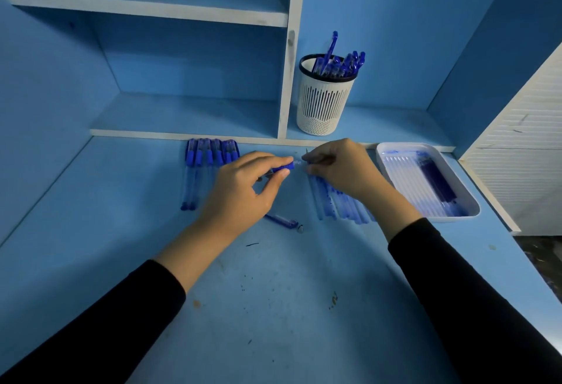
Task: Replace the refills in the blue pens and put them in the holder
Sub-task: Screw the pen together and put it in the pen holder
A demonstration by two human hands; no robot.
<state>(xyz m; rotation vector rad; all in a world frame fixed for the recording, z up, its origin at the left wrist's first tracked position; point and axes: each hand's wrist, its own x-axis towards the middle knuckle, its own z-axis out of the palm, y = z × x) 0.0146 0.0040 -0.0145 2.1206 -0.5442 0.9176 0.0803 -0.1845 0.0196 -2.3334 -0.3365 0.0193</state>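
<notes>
— What's hard to see?
— The blue pen [283, 167]. The left hand [243, 189] pinches it at mid-frame, and only its right end shows.
— Its axis?
— Roughly level, with that end pointing right, toward the right hand [337, 167], which pinches a thin piece [299, 163] too small to identify.
— The holder [325, 103]?
— Above them, on the shelf.

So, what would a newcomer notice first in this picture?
The left hand grips a blue plastic pen at the centre, and the right hand pinches its clear end. Behind them, a white slotted plastic holder with blue pens stands on the low shelf. A white rectangular tray lies at the right.
</notes>
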